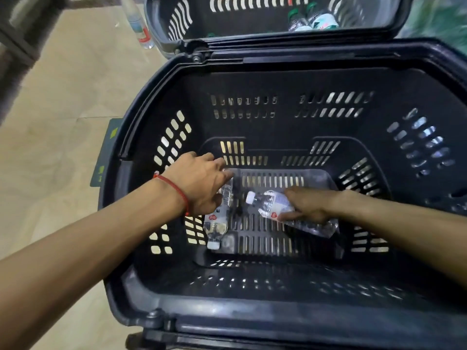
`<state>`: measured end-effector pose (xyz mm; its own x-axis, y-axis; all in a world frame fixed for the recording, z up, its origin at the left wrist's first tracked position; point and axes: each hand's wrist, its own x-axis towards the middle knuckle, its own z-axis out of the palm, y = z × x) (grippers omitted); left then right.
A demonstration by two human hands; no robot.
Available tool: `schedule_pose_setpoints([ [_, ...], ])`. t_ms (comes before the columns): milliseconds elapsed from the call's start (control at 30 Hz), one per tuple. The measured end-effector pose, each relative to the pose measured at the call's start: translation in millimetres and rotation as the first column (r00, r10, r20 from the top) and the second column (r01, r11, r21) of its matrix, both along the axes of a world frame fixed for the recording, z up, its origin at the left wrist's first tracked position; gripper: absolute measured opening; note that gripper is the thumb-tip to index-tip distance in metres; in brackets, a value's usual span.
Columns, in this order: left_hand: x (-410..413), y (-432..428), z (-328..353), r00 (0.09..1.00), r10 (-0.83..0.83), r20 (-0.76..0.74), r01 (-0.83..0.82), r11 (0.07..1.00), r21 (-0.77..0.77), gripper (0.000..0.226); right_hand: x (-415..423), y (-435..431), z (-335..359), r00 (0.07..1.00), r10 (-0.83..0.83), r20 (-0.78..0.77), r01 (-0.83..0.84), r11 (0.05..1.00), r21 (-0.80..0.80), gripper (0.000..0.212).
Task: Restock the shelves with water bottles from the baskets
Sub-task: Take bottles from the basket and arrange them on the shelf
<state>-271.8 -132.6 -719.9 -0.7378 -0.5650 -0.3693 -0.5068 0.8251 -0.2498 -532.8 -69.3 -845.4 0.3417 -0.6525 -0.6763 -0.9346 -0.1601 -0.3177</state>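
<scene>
inside the near basket (278, 317), straight below you, both of your arms reach down to its slotted floor. your left hand (199, 183), with a red string (177, 193) around the wrist, is on the left bottle (217, 223). its fingers curl over the bottle's base end and grip it. that bottle lies flat close to the basket's left wall, with its white cap (213, 245) pointing back toward you.

just beside it, across a small gap, your right hand (305, 205) holds the right bottle (270, 203). the fingers wrap over its middle and the thumb sits against the near side. this bottle lies tilted across the floor, its white cap (250, 197) aimed left toward the other bottle and its clear base end sticking out behind your palm. both are small clear water bottles with a pale label and a red mark.

beyond the near basket's far rim, touching it, stands a second black basket (197, 18). a few green-capped bottles (313, 18) lie in it on the right side. to its left, one taller clear bottle (137, 24) with a blue and red label is on the beige tiled floor (75, 97), blurred.
</scene>
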Motion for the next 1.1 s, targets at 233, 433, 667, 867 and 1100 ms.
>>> schedule_pose_setpoints([
  [233,-8.7,16.5,2.5,0.998,-0.009,0.069,0.004,0.997,0.073,0.055,-38.8,11.3,54.3,0.906,-0.387,0.171,0.402,0.914,-0.062,0.05],
  [433,-11.6,21.6,1.9,0.99,-0.037,0.137,0.02,0.992,0.121,0.056,-39.6,30.6,95.6,0.723,-0.59,0.36,0.639,0.769,-0.023,0.087],
  [667,-33.1,16.2,-13.0,0.896,-0.118,0.428,0.034,0.98,0.197,0.058,-17.8,38.9,105.6,0.643,-0.711,0.284,0.757,0.647,-0.093,0.065],
  [867,-34.7,-6.2,-74.6,0.772,-0.368,0.519,0.309,0.93,0.2,0.079,-2.8,39.2,119.9,0.7,-0.661,0.271,0.711,0.682,-0.171,0.063],
  [1100,-17.9,-19.1,-129.9,0.752,-0.467,0.465,0.338,0.879,0.336,0.07,-3.7,42.8,130.6,0.716,-0.634,0.293,0.693,0.698,-0.183,0.066],
])
